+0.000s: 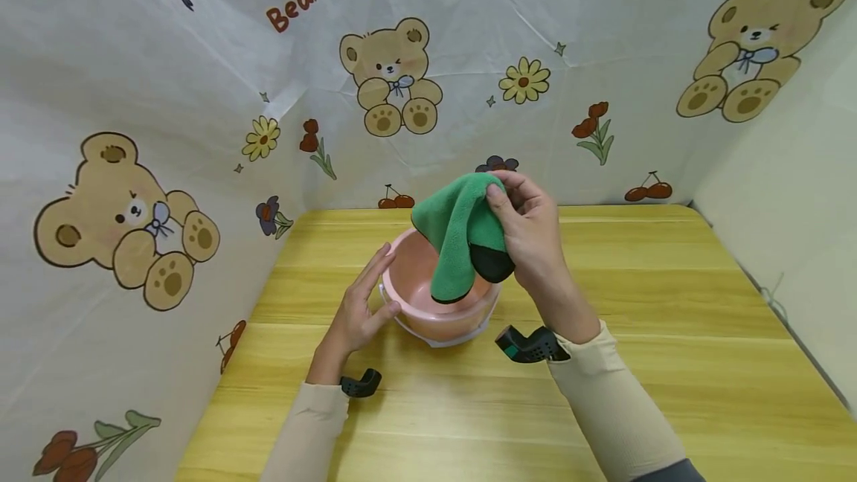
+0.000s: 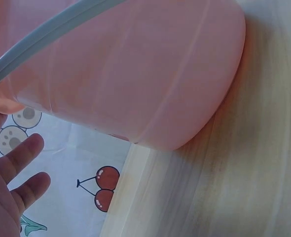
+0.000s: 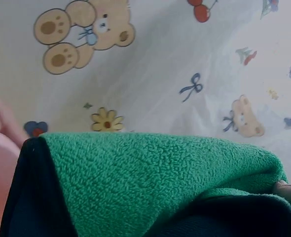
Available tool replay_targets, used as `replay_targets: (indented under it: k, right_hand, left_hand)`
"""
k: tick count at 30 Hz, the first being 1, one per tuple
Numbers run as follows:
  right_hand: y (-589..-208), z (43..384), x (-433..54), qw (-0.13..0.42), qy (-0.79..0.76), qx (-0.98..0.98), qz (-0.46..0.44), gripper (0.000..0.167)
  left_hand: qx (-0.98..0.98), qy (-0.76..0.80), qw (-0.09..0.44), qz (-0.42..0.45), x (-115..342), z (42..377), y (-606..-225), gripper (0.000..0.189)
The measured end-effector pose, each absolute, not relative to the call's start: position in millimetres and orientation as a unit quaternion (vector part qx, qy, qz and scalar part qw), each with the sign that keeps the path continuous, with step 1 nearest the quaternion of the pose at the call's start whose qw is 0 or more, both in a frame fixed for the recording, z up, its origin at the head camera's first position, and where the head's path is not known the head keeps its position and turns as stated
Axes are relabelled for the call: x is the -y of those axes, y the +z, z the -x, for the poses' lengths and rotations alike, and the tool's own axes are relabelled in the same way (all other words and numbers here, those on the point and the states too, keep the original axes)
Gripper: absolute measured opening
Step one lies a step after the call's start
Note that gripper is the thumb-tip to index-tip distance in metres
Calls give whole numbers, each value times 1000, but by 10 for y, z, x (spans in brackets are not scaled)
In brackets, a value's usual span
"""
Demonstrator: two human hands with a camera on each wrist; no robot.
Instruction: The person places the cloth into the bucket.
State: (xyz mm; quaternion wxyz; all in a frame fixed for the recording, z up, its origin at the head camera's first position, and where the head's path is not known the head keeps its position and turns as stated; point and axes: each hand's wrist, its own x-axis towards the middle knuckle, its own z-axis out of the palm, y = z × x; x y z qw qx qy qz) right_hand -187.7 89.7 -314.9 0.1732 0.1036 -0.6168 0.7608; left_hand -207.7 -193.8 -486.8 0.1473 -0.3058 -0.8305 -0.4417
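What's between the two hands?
The pink bucket and the green cloth, which the right hand holds. The head view shows both between it and the left hand.

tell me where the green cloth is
In the head view, the green cloth hangs from the right hand, just right of centre, over the open pink bucket.

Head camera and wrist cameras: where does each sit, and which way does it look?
Head: on the head, facing forward and down at the pink bucket and green cloth; the left grip and right grip both show.
Left wrist: on that wrist, facing the bucket's outer side and the table; part of the left grip shows.
Right wrist: on that wrist, facing the cloth and the bear-print sheet behind; bits of both grips show.
Head and right wrist share the cloth.
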Motion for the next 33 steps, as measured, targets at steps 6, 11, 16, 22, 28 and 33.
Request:
replay_targets:
  k: [6,11,16,22,28,33]
  right_hand:
    - [-3507,1955,-778,142,751,640,-79,28]
    - [-3711,2044,-720,118,742,657,-61,30]
    - [-3851,2124,-697,89,691,715,-49,26]
    - [-3923,2190,-657,64,607,790,-56,21]
    - [-3907,2263,-542,0,562,824,-73,17]
    - [-3983,2354,-453,-128,640,757,-20,23]
  left_hand:
    - [835,-439,138,303,1937,2091,-4876,81]
    - [839,-436,133,299,1933,2091,-4866,80]
    - [838,-436,138,298,1932,2078,-4861,80]
    - [843,-428,138,296,1957,2076,-4858,80]
    - [846,-422,137,295,1978,2086,-4860,79]
    - [844,-425,132,300,1974,2082,-4868,78]
